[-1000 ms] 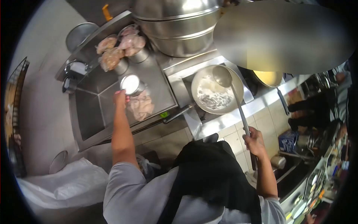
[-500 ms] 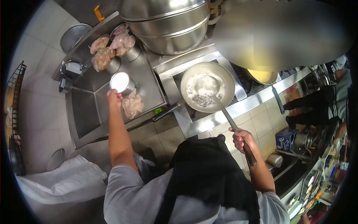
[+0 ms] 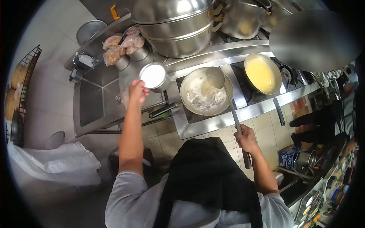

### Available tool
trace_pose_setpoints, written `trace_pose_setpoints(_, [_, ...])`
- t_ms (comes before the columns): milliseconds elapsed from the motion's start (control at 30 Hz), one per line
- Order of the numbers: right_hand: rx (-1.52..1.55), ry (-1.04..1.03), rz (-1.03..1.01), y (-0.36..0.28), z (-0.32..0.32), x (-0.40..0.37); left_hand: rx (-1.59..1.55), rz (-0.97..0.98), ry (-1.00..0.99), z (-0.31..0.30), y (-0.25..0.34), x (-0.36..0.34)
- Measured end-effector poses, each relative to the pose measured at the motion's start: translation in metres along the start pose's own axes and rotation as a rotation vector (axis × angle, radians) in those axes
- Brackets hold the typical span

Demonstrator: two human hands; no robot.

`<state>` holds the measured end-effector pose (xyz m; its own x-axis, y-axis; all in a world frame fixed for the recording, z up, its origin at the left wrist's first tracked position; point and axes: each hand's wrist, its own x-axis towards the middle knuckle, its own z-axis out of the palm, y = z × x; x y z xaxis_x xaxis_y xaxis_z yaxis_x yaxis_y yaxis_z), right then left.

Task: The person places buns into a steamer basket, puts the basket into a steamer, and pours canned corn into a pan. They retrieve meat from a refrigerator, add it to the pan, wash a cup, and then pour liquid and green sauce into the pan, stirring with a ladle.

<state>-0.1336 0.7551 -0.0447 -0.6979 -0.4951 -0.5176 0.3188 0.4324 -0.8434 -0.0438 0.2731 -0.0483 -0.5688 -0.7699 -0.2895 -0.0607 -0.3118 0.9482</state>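
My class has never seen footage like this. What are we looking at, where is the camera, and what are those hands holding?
There is no robot here: a person works bare-handed, and every picture comes from one camera worn on their head, looking forward and down. The left hand grips a metal container with something white inside. The right hand holds a long ladle, its bowl over a pan of whitish contents. On the same stove sits a second pan with something yellow. A large steel pot stands beyond, and a sink lies to the left. A blurred patch hides the upper right.
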Motion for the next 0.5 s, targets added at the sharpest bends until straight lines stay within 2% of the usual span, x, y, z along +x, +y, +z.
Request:
trace_pose_setpoints(67, [-0.287, 0.050, -0.120, 0.022, -0.007, 0.013, -0.028, -0.002, -0.047, 0.024, -0.007, -0.009])
trace_pose_setpoints(100, [-0.287, 0.051, -0.122, 0.025, -0.006, 0.013, -0.029, 0.000, -0.048, 0.034, -0.012, -0.011])
trace_pose_setpoints(167, [-0.526, 0.184, -0.290, 0.028, 0.000, 0.012, -0.005, 0.017, -0.096, 0.054, -0.023, -0.016])
trace_pose_setpoints(233, [-0.569, 0.151, -0.333, 0.037, -0.002, 0.016, 0.023, 0.029, -0.098, 0.075, -0.029, -0.023])
trace_pose_setpoints(300, [0.020, -0.132, 0.063, 0.028, -0.002, 0.015, 0.063, 0.031, -0.145, 0.090, -0.038, -0.026])
trace_pose_setpoints(333, [0.356, -0.216, 0.138, 0.030, -0.006, 0.017, 0.055, 0.032, -0.134, 0.099, -0.040, -0.030])
trace_pose_setpoints(367, [0.360, -0.212, 0.136, 0.027, -0.010, 0.017, 0.057, 0.033, -0.139, 0.106, -0.042, -0.032])
trace_pose_setpoints(433, [0.817, -0.351, 0.407, 0.013, -0.019, 0.008, 0.092, 0.040, -0.132, 0.118, -0.045, -0.036])
trace_pose_setpoints(500, [0.787, -0.334, 0.331, 0.013, -0.013, -0.001, 0.110, 0.038, -0.132, 0.125, -0.049, -0.037])
